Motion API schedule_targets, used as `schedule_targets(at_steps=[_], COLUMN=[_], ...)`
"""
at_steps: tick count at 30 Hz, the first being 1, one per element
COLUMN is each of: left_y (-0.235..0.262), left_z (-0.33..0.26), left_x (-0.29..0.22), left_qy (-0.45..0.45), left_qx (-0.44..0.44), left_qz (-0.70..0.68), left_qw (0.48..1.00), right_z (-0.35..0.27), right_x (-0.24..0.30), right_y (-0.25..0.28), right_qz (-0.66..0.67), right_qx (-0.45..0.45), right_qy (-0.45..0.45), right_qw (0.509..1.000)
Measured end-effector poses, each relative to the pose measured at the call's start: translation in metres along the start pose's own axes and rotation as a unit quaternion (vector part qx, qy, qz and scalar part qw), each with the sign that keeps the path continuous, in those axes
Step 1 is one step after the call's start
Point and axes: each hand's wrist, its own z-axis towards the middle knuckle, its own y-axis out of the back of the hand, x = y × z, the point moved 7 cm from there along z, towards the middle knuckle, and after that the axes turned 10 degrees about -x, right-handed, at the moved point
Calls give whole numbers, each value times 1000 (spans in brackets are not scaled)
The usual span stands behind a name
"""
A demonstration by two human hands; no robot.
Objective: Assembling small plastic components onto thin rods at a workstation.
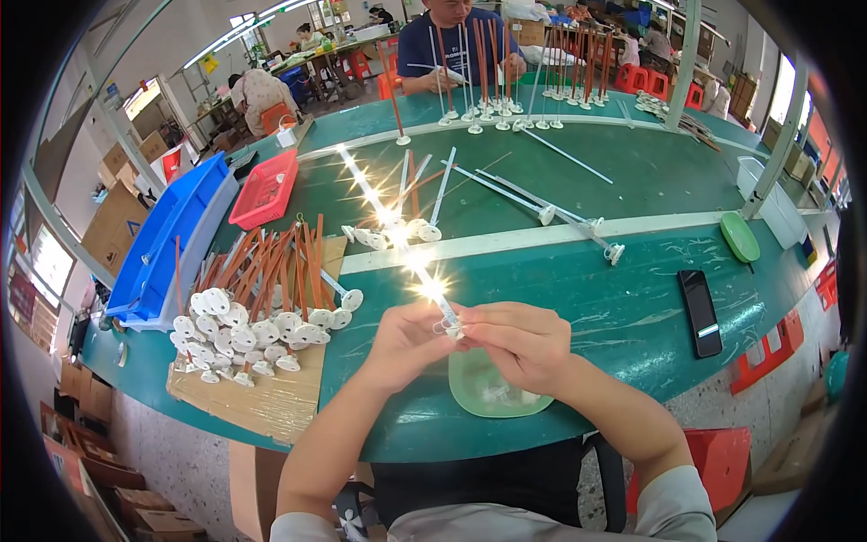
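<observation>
My left hand [403,343] and my right hand [518,341] meet above the near edge of the table, fingers pinched around the lower end of a lit LED light stick [368,191]. The stick slants up and away to the left, several bright points glowing along it. A small white piece with thin loops of wire shows at its lower end, between my fingertips; the fingers partly hide it. Below my right hand stands a light green bowl [470,397] with small pale bits in it. To the left, many brown strips with white round bases [242,339] lie heaped on cardboard [289,397].
A black phone [700,313] lies at the right. Further sticks with white ends [560,217] lie across the table. At the left are a red basket [287,163] and a blue tray [172,239]. Across the table a person [456,45] sits behind upright sticks [488,81].
</observation>
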Motion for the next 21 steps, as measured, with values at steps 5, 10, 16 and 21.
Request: schedule_targets(at_steps=[5, 10, 16, 21], left_y=[-4, -1, -2, 4], left_z=[0, -2, -1, 5], left_x=[-3, 5, 3, 4], left_qy=[-17, 11, 26, 12], left_qx=[17, -9, -15, -76], left_qz=[35, 42, 54, 95], left_qw=[999, 999, 998, 993], right_z=[-3, -9, -6, -2], right_x=[2, -1, -6, -20], right_y=[3, 2, 3, 1], right_qz=[23, 12, 10, -18], right_qx=[-6, 8, 15, 52], right_qy=[9, -11, -1, -33], right_qw=[1000, 1000, 1000, 998])
